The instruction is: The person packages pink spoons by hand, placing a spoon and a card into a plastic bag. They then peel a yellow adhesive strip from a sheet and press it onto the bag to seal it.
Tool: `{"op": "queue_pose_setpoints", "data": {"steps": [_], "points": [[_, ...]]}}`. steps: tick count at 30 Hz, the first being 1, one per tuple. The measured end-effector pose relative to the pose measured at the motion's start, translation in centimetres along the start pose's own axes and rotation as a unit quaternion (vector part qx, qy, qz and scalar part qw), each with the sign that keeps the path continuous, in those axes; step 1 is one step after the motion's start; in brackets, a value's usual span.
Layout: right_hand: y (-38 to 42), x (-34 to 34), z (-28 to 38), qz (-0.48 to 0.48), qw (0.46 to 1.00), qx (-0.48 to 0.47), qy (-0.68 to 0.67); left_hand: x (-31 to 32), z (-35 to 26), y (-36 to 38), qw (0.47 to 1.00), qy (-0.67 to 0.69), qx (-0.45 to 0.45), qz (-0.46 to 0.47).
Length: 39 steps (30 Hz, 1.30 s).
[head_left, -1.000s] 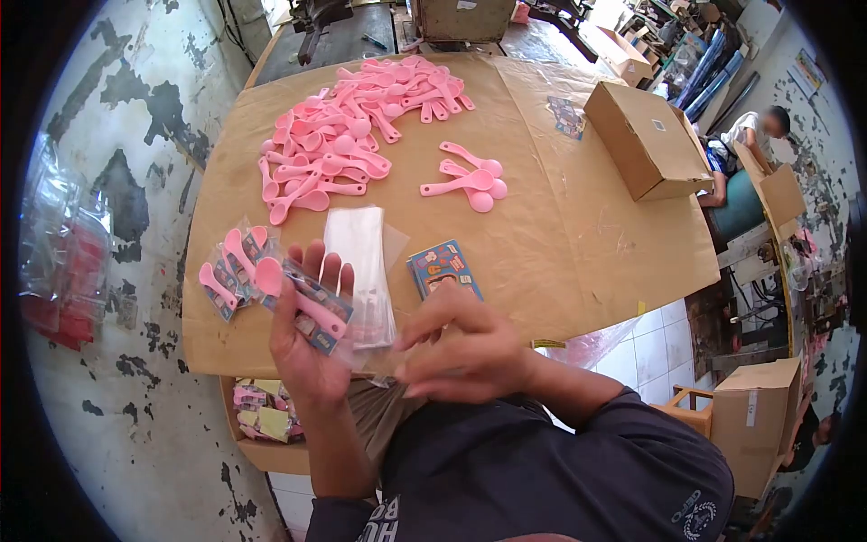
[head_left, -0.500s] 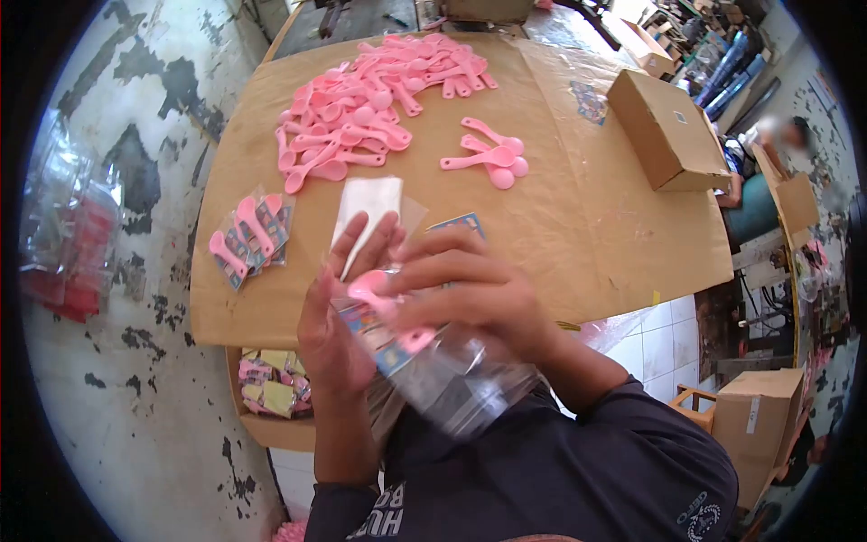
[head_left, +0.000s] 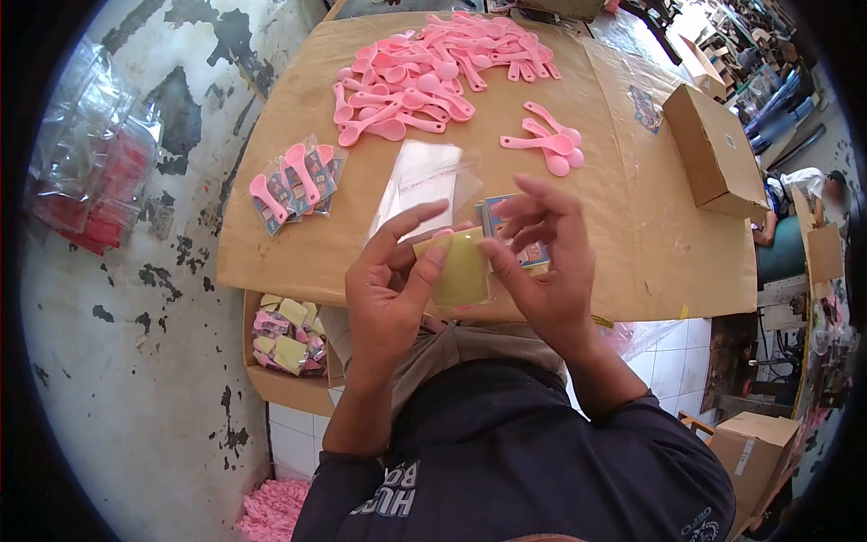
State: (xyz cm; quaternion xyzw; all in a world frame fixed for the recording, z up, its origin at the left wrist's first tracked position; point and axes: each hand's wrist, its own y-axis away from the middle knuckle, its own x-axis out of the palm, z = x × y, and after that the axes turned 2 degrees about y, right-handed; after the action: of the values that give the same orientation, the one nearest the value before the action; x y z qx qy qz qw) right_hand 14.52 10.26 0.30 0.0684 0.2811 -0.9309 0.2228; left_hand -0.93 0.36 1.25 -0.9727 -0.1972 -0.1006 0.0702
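Observation:
My left hand [head_left: 390, 285] pinches a small clear packet [head_left: 461, 271] between thumb and fingers, its yellowish card back facing me. A bit of pink shows at its top edge; the rest of what is inside is hidden. My right hand [head_left: 551, 262] is beside it, fingers raised and apart, the thumb against the packet's right edge. Beyond the hands lies a stack of clear plastic bags [head_left: 417, 185]. Partly behind my right hand are blue printed cards [head_left: 533, 253]. Packed pink spoons [head_left: 298, 181] with printed cards lie left on the table.
A large heap of pink measuring spoons [head_left: 442, 68] covers the table's far side, with several more spoons [head_left: 551, 140] to its right. A cardboard box [head_left: 713, 154] stands at the right edge. Below left, an open box [head_left: 289, 339] holds finished packets. Another person [head_left: 813, 185] sits far right.
The packet has turned from its spoon side to its yellowish back, and its loose plastic end no longer hangs down. My right hand has moved off its front to the right edge.

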Motion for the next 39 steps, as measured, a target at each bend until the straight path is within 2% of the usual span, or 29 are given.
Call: {"op": "queue_pose_setpoints", "data": {"steps": [1,2,4,5,7,10,14,16,20,22,29,31,33,36,39], "points": [[-0.3,0.0,-0.1,-0.074,0.991,-0.084,0.069,0.4,-0.3,0.1,1.0,-0.01,0.01,-0.018],[-0.7,-0.2,-0.1,-0.074,0.991,-0.082,0.069,0.8,-0.4,0.2,1.0,-0.01,0.009,-0.018],[-1.8,-1.0,0.3,-0.082,0.948,-0.218,0.217,1.3,-0.4,0.4,0.999,0.011,0.032,-0.016],[-2.1,-0.9,0.5,-0.084,0.948,-0.215,0.218,1.2,-0.3,0.5,0.999,0.011,0.03,-0.015],[-2.7,-0.4,0.8,-0.072,0.939,-0.244,0.231,0.9,0.5,0.6,0.995,-0.08,0.065,0.017],[-3.2,0.2,0.5,-0.075,0.929,-0.259,0.255,1.0,1.7,0.5,0.988,-0.116,0.099,0.015],[-3.1,0.8,0.1,-0.078,0.93,-0.256,0.252,0.9,1.2,0.8,0.985,-0.148,0.083,0.011],[-3.0,0.8,-0.4,-0.075,0.928,-0.266,0.25,0.7,1.4,0.8,0.975,-0.187,0.115,0.023],[-3.0,0.6,-0.8,-0.062,0.926,-0.274,0.252,0.2,1.0,0.8,0.975,-0.202,0.087,0.04],[-3.0,0.5,-0.8,-0.051,0.919,-0.283,0.271,-0.3,1.1,0.8,0.968,-0.219,0.107,0.059],[-3.9,-1.0,0.2,-0.036,0.927,-0.264,0.263,-1.1,0.6,1.1,0.976,-0.182,0.061,0.1],[-4.5,-2.1,0.4,-0.086,0.943,-0.215,0.24,-1.6,0.6,1.1,0.977,-0.165,0.056,0.124],[-4.8,-3.6,0.2,-0.116,0.976,-0.132,0.13,-1.7,0.7,1.2,0.983,-0.135,0.038,0.116],[-4.6,-7.3,1.2,-0.062,0.991,-0.064,-0.096,-1.6,0.5,1.1,0.993,-0.077,0.001,0.092],[-3.7,-7.6,2.7,-0.021,0.996,-0.085,-0.016,-1.4,0.3,0.8,0.995,-0.053,-0.019,0.077]]}}
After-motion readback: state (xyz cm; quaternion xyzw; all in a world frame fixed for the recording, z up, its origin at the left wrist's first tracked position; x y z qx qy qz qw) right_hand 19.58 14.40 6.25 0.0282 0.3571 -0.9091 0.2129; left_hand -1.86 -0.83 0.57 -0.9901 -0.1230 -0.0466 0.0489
